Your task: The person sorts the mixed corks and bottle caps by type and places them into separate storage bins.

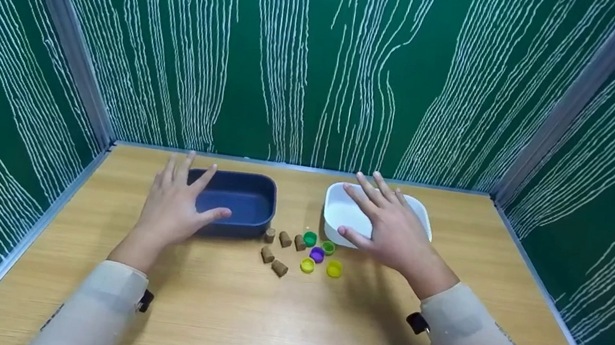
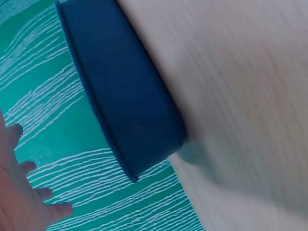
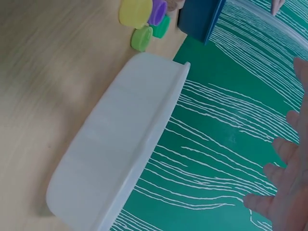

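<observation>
My left hand point(image 1: 176, 203) is spread over the left side of a dark blue rectangular tub point(image 1: 235, 228), its fingers straight and holding nothing. Over the white tub point(image 1: 346, 216) my right hand point(image 1: 395, 228) hovers with fingers likewise spread. Between and in front of the tubs lie several brown corks point(image 1: 267, 254), some on their sides. Right beside them are several plastic bottle caps: a purple cap point(image 1: 317, 255), a dark green cap point(image 1: 309, 239), a light green cap point(image 1: 328, 247) and yellow caps point(image 1: 334, 268). Each wrist view shows the outer wall of the near tub and that hand's fingers.
The wooden table point(image 1: 240, 324) is bounded at the back and sides by green panels point(image 1: 321, 67) with white wavy lines. Grey metal posts point(image 1: 67, 34) stand at the corners. A small black device point(image 1: 417, 323) is strapped at the right wrist.
</observation>
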A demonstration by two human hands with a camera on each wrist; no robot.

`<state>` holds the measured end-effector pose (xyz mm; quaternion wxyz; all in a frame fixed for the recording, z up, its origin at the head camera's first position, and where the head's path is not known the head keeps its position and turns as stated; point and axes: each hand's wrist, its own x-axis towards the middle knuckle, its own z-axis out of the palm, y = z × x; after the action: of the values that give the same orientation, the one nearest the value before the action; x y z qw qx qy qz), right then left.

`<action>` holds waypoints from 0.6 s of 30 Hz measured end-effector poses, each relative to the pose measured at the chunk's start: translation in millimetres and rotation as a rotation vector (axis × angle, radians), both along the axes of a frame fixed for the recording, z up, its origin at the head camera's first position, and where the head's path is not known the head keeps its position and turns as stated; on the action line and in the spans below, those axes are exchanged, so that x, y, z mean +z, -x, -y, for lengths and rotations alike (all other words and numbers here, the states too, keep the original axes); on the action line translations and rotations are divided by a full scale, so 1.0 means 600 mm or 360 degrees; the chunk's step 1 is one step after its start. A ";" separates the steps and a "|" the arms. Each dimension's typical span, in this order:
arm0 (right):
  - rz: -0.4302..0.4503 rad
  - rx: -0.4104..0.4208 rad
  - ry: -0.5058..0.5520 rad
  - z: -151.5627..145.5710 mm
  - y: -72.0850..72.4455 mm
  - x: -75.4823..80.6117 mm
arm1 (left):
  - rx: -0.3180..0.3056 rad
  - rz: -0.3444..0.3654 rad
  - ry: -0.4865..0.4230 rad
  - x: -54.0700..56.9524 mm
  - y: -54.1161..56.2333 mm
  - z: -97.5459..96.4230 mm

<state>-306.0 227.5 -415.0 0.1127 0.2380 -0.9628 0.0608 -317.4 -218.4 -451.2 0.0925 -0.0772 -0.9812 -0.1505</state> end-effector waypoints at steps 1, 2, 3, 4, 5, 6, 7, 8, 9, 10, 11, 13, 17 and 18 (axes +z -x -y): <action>0.0009 0.0000 0.0002 0.000 -0.001 -0.002 | 0.0011 0.0019 -0.0010 -0.002 0.001 0.002; 0.0019 0.0005 0.0007 -0.001 -0.003 -0.004 | 0.0023 0.0038 -0.0014 -0.004 0.003 0.004; 0.0031 0.0011 0.0014 -0.001 -0.004 -0.006 | 0.0032 0.0062 -0.0018 -0.005 0.005 0.006; 0.0047 0.0015 0.0021 -0.001 -0.005 -0.008 | 0.0039 0.0085 -0.0023 -0.007 0.006 0.008; 0.0062 0.0016 0.0024 -0.001 -0.006 -0.010 | 0.0050 0.0107 -0.0024 -0.008 0.007 0.011; 0.0079 0.0021 0.0032 0.000 -0.007 -0.012 | 0.0063 0.0136 -0.0031 -0.010 0.008 0.014; 0.0093 0.0026 0.0045 0.001 -0.008 -0.015 | 0.0073 0.0160 -0.0047 -0.011 0.010 0.017; 0.0110 0.0032 0.0059 0.002 -0.010 -0.017 | 0.0082 0.0181 -0.0055 -0.013 0.011 0.020; 0.0127 0.0031 0.0070 0.002 -0.011 -0.020 | 0.0091 0.0202 -0.0069 -0.015 0.011 0.023; 0.0137 0.0030 0.0081 0.004 -0.013 -0.023 | 0.0100 0.0224 -0.0083 -0.018 0.012 0.027; 0.0143 0.0033 0.0094 0.004 -0.015 -0.026 | 0.0109 0.0250 -0.0103 -0.021 0.012 0.030; 0.0155 0.0048 0.0123 0.006 -0.019 -0.033 | 0.0121 0.0299 -0.0140 -0.026 0.012 0.035; 0.0205 0.0051 0.0127 0.008 -0.030 -0.045 | 0.0150 0.0404 -0.0168 -0.034 0.012 0.047; 0.0219 0.0046 0.0119 0.009 -0.033 -0.048 | 0.0151 0.0422 -0.0166 -0.034 0.012 0.050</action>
<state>-286.1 222.3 -443.5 0.0543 0.2428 -0.9618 0.1145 -324.6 -248.5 -471.7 -0.0269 -0.0053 -0.9783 -0.2055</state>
